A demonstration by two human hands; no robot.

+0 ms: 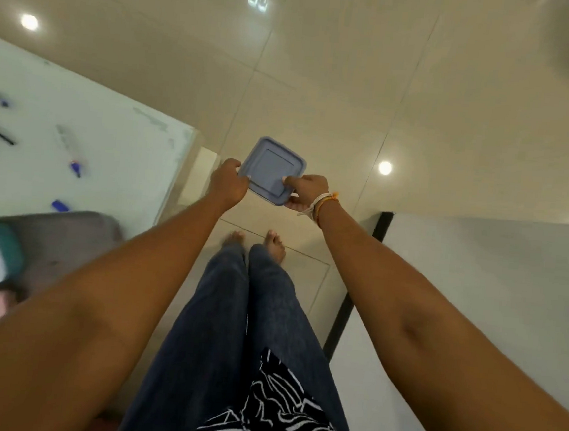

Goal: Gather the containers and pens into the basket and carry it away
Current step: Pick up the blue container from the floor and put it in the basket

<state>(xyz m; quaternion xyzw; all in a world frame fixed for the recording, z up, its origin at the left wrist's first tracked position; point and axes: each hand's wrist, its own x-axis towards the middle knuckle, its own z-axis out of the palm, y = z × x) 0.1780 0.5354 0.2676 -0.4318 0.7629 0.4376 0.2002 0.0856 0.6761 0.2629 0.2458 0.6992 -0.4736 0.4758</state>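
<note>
No writing can be read on the blue-lidded container (269, 170), held out over the floor between two tables; the left hand (226, 182) curls round its left edge, the right hand (307, 191) pinches its near corner. Pens (75, 167) lie blurred on the left table (117, 139), beside a grey basket (68, 234) holding containers.

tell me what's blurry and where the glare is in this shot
Head view: the left side smears with motion blur, softening the pens on the white table and the grey basket; the blue container, held by the left hand and right hand, stays fairly sharp; ceiling lights glare off the glossy floor; wide-angle stretch enlarges the forearms.
</note>
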